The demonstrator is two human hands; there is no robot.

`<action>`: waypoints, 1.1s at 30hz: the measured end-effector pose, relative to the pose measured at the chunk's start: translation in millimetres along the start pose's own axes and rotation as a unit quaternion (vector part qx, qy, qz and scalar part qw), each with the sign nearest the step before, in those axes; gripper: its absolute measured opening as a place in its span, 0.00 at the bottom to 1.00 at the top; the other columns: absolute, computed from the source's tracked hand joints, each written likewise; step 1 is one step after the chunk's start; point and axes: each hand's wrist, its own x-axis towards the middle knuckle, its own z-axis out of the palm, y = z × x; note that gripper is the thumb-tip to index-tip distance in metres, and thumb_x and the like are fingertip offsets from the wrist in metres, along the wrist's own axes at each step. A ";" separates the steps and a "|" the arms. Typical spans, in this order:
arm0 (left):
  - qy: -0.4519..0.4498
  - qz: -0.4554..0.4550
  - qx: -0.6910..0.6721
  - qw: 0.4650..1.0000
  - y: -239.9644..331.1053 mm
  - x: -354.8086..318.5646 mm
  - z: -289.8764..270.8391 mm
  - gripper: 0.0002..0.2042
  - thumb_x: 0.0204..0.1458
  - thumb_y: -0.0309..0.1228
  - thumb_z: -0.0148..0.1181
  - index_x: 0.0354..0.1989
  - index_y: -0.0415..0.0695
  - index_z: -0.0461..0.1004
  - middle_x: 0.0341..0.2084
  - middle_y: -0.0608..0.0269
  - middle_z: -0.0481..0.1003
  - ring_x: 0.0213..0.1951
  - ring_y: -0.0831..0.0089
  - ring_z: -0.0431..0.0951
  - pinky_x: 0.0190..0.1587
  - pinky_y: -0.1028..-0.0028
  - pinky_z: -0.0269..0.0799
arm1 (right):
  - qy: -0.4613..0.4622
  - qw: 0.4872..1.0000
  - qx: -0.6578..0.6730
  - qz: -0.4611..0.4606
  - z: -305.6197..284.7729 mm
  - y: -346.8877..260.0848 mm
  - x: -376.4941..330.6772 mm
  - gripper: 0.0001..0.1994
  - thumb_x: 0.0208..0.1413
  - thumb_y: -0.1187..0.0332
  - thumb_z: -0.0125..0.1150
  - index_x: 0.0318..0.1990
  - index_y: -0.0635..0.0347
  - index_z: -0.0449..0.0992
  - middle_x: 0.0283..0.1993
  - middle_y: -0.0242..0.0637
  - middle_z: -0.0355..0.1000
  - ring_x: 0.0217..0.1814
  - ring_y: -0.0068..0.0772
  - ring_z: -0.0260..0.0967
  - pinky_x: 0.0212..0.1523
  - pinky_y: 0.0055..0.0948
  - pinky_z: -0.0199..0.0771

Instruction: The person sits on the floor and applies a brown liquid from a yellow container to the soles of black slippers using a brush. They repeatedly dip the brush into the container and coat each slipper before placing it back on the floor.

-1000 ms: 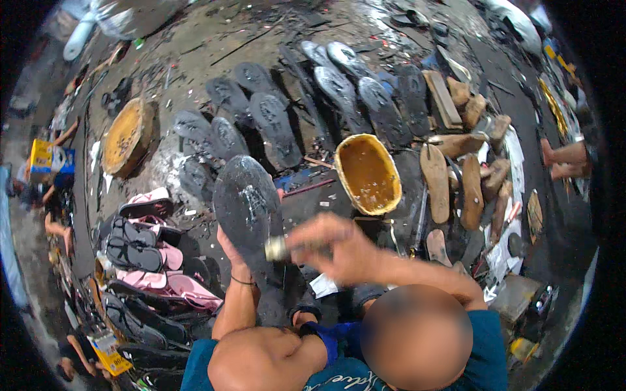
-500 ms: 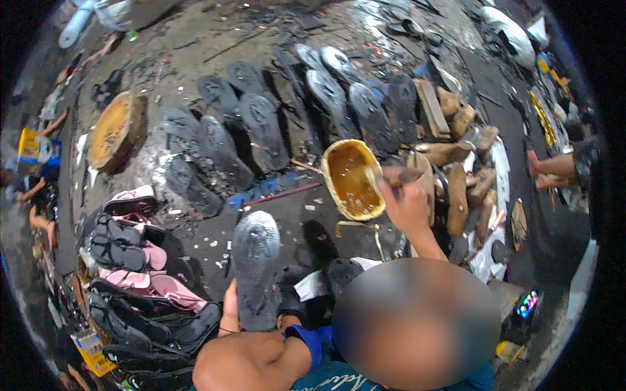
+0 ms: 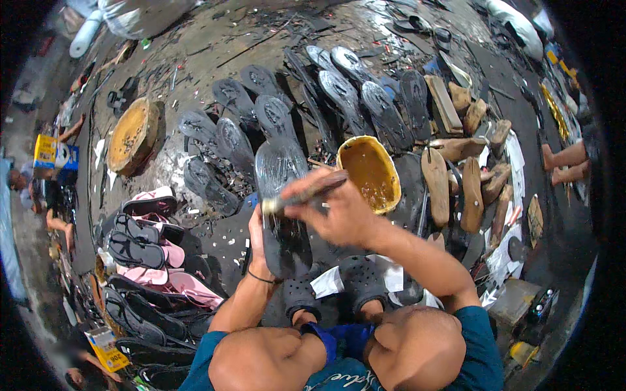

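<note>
My left hand (image 3: 258, 240) holds a dark, shiny shoe sole (image 3: 282, 195) from below, tilted up in front of me. A brush (image 3: 301, 193) is gripped in my right hand (image 3: 336, 210), its bristle end lying across the sole's middle. Just right of the brush sits a yellow bowl (image 3: 369, 172) with brown glue in it. My knees and my feet in dark clogs (image 3: 362, 287) show below the hands.
Several dark soles (image 3: 339, 98) are spread over the ground ahead. Wooden shoe lasts (image 3: 456, 182) lie at the right, a round wooden block (image 3: 134, 135) at the left, stacked pink and black sandals (image 3: 147, 247) at lower left. Another person's bare feet (image 3: 566, 163) show at far right.
My right hand has come back from the glue bowl with the brush onto the sole. The left hand has lifted the sole higher.
</note>
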 end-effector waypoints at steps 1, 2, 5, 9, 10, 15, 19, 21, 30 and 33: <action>-0.027 -0.012 -0.003 1.000 0.4 -3.0 1.6 0.21 0.67 0.43 0.41 0.53 0.42 0.75 0.40 0.58 0.81 0.38 0.63 0.83 0.45 0.64 0.81 | 0.029 0.999 -0.002 0.033 0.9 1.0 3.8 0.11 0.54 0.65 0.70 0.44 0.55 0.81 0.41 0.39 0.78 0.46 0.42 0.76 0.52 0.38 0.71; -0.112 -0.062 -0.044 0.991 5.3 -2.1 1.1 0.22 0.67 0.45 0.42 0.54 0.42 0.75 0.45 0.57 0.80 0.43 0.61 0.82 0.49 0.60 0.80 | 0.041 0.998 -0.039 -0.011 1.4 -1.4 2.5 0.14 0.53 0.67 0.70 0.48 0.52 0.81 0.42 0.37 0.79 0.46 0.40 0.76 0.50 0.38 0.70; -0.039 0.104 0.048 0.993 26.4 -3.2 -11.1 0.23 0.66 0.46 0.42 0.56 0.42 0.74 0.50 0.55 0.79 0.48 0.58 0.80 0.53 0.57 0.78 | -0.030 0.985 -0.034 -0.166 -2.4 -23.9 -20.9 0.17 0.51 0.68 0.70 0.51 0.51 0.80 0.43 0.34 0.79 0.46 0.39 0.76 0.51 0.38 0.70; -0.092 0.134 0.023 0.986 40.3 6.9 -34.3 0.28 0.65 0.49 0.41 0.63 0.39 0.70 0.56 0.47 0.75 0.55 0.54 0.77 0.62 0.51 0.70 | -0.045 0.987 -0.002 -0.153 -10.7 -36.7 -24.7 0.17 0.53 0.69 0.70 0.51 0.52 0.80 0.42 0.34 0.80 0.45 0.39 0.76 0.49 0.38 0.70; -0.189 0.088 0.016 0.978 40.7 8.6 -39.0 0.28 0.64 0.48 0.46 0.63 0.39 0.70 0.58 0.44 0.73 0.58 0.52 0.74 0.64 0.51 0.68 | 0.057 0.993 -0.044 -0.089 -9.7 -34.2 -19.9 0.14 0.55 0.68 0.70 0.50 0.52 0.79 0.41 0.35 0.81 0.44 0.39 0.76 0.47 0.39 0.71; -0.149 0.147 0.019 0.978 43.4 16.3 -44.2 0.28 0.62 0.49 0.51 0.63 0.40 0.70 0.60 0.51 0.73 0.60 0.53 0.72 0.68 0.55 0.64 | -0.244 0.958 0.034 -0.147 16.4 -34.2 -45.3 0.19 0.50 0.68 0.74 0.51 0.52 0.80 0.40 0.32 0.79 0.45 0.36 0.76 0.44 0.36 0.73; -0.113 0.055 0.023 0.992 36.2 21.1 -24.8 0.24 0.66 0.48 0.43 0.56 0.41 0.74 0.49 0.55 0.79 0.49 0.60 0.79 0.55 0.60 0.74 | -0.039 0.988 -0.082 -0.123 11.0 -32.2 -36.1 0.18 0.52 0.64 0.66 0.53 0.49 0.79 0.42 0.36 0.78 0.45 0.41 0.74 0.44 0.37 0.68; -0.044 0.083 0.081 0.992 23.6 22.1 -8.0 0.21 0.67 0.44 0.43 0.52 0.41 0.76 0.42 0.59 0.81 0.43 0.66 0.82 0.47 0.66 0.80 | -0.147 0.968 -0.024 -0.202 15.6 -43.5 -37.9 0.17 0.52 0.64 0.65 0.51 0.51 0.79 0.42 0.35 0.78 0.44 0.41 0.74 0.44 0.38 0.68; -0.047 0.045 0.043 0.997 9.4 17.3 32.9 0.23 0.69 0.44 0.40 0.55 0.41 0.76 0.43 0.54 0.82 0.39 0.61 0.84 0.45 0.62 0.83 | -0.070 0.956 -0.111 -0.261 4.1 -43.8 -24.0 0.16 0.47 0.64 0.64 0.47 0.50 0.79 0.37 0.30 0.73 0.41 0.35 0.73 0.43 0.37 0.71; -0.040 0.033 0.093 0.994 13.1 18.1 31.9 0.23 0.69 0.45 0.40 0.52 0.39 0.77 0.42 0.53 0.82 0.37 0.62 0.84 0.40 0.60 0.83 | -0.128 0.949 -0.076 -0.278 3.1 -48.2 -24.4 0.15 0.48 0.67 0.68 0.46 0.51 0.83 0.40 0.29 0.79 0.40 0.35 0.75 0.41 0.37 0.69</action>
